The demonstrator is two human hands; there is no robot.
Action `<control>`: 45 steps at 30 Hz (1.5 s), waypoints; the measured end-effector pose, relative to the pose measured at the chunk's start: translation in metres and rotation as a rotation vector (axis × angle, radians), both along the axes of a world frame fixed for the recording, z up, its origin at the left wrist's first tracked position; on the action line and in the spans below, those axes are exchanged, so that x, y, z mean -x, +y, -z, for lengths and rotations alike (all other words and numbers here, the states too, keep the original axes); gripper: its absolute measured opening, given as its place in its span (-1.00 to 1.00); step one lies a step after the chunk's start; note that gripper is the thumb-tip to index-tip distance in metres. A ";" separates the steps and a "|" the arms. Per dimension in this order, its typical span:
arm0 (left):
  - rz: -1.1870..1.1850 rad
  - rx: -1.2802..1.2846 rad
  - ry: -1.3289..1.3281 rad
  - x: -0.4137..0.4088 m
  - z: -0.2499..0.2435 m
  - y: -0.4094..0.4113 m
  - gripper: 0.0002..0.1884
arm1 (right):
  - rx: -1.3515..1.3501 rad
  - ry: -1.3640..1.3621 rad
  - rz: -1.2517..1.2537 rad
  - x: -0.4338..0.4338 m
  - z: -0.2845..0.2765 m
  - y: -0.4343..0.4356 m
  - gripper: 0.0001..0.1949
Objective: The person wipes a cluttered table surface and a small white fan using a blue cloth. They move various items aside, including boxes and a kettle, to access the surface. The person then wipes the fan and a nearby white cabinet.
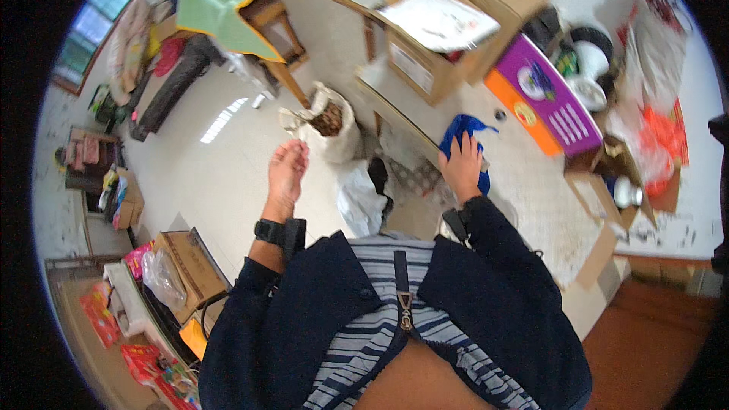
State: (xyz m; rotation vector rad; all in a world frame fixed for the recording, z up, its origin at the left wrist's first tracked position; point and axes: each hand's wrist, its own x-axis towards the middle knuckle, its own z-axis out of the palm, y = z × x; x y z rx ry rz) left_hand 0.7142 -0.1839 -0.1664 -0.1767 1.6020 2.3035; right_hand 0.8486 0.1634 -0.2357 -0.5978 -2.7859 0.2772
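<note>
My right hand [462, 162] lies over a crumpled blue plastic bag [468, 125] on the pale tabletop [512, 188], near its edge; whether the fingers grip the bag cannot be told. My left hand [289, 168] is raised over the floor, its fingers bent with the fingertips near the thumb, and nothing plain to see in it. Just beyond that hand, a whitish cloth sack [342, 145] stands on the floor with its top open, full of brown pieces [328, 121]. A pale plastic bag [360, 196] is between my arms, below the sack.
Cardboard boxes [413, 65] and a purple and orange carton [547, 97] stand on the tabletop, with an open box [598, 185] at the right. A green-covered table [225, 5] stands at the upper left. More boxes [185, 273] are at the lower left.
</note>
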 end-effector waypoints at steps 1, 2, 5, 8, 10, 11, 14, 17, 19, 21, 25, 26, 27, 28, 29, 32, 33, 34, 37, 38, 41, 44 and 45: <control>0.012 0.029 0.014 -0.002 -0.001 -0.006 -0.91 | -0.002 -0.004 -0.041 0.010 -0.001 -0.006 -0.47; -0.028 0.017 -0.016 -0.003 -0.002 -0.012 -0.91 | -0.032 0.013 -0.085 0.021 0.000 -0.010 -0.47; -0.126 -0.003 -0.076 -0.011 -0.004 -0.031 -0.90 | -0.055 -0.003 -0.184 0.039 0.000 -0.018 -0.41; -0.223 -0.012 -0.111 -0.030 -0.005 -0.040 -0.91 | -0.078 -0.034 -0.243 0.039 0.001 -0.014 -0.44; -0.257 -0.025 -0.125 -0.043 -0.001 -0.044 -0.91 | -0.117 -0.004 -0.297 0.037 -0.004 -0.013 -0.46; -0.272 -0.033 -0.133 -0.051 0.000 -0.044 -0.90 | -0.131 0.020 -0.324 0.035 -0.005 -0.012 -0.46; -0.310 -0.024 -0.163 -0.072 0.002 -0.044 -0.90 | -0.152 0.068 -0.414 0.033 0.009 0.000 -0.48; -0.378 -0.020 -0.187 -0.099 0.005 -0.054 -0.90 | 0.027 0.055 -0.521 0.022 0.000 -0.005 -0.50; -0.404 -0.007 -0.191 -0.113 0.002 -0.063 -0.90 | 0.167 0.108 -0.571 0.021 0.001 -0.012 -0.53; -0.407 0.018 -0.182 -0.120 0.000 -0.076 -0.90 | 0.363 0.080 -0.574 0.027 0.002 -0.028 -0.56; -0.470 -0.022 -0.158 -0.120 0.002 -0.114 -0.88 | 0.713 0.013 -0.527 0.039 -0.030 -0.092 -0.60; -0.458 -0.039 -0.147 -0.115 0.003 -0.125 -0.87 | 0.771 0.052 -0.547 0.050 -0.010 -0.101 -0.60; -0.465 -0.035 -0.149 -0.111 0.002 -0.136 -0.87 | 0.828 0.021 -0.515 0.056 -0.014 -0.116 -0.59; -0.475 -0.036 -0.153 -0.107 0.000 -0.146 -0.87 | 0.880 -0.015 -0.485 0.063 -0.026 -0.134 -0.59; -0.486 -0.036 -0.157 -0.103 -0.001 -0.158 -0.87 | 0.931 -0.051 -0.455 0.072 -0.032 -0.154 -0.58; -0.474 -0.064 -0.123 -0.089 0.006 -0.210 -0.88 | 1.135 -0.055 -0.446 0.095 -0.033 -0.205 -0.61; -0.487 -0.054 -0.131 -0.084 0.008 -0.233 -0.89 | 1.251 -0.029 -0.453 0.104 -0.037 -0.226 -0.63; -0.501 -0.045 -0.140 -0.080 0.011 -0.258 -0.89 | 1.296 -0.008 -0.425 0.106 -0.045 -0.251 -0.66; -0.579 -0.051 -0.133 -0.072 0.010 -0.337 -0.89 | 1.417 -0.071 -0.381 0.127 -0.040 -0.311 -0.67; -0.611 -0.059 -0.125 -0.072 0.009 -0.363 -0.89 | 1.550 -0.087 -0.367 0.134 -0.039 -0.331 -0.68; -0.747 0.007 -0.152 -0.073 0.003 -0.438 -0.90 | 1.591 -0.147 -0.389 0.161 -0.054 -0.400 -0.68; -0.826 -0.042 -0.140 -0.070 0.009 -0.489 -0.91 | 1.621 -0.173 -0.477 0.195 -0.056 -0.456 -0.71; -0.855 -0.058 -0.132 -0.070 0.013 -0.502 -0.91 | 1.634 -0.194 -0.515 0.207 -0.058 -0.473 -0.71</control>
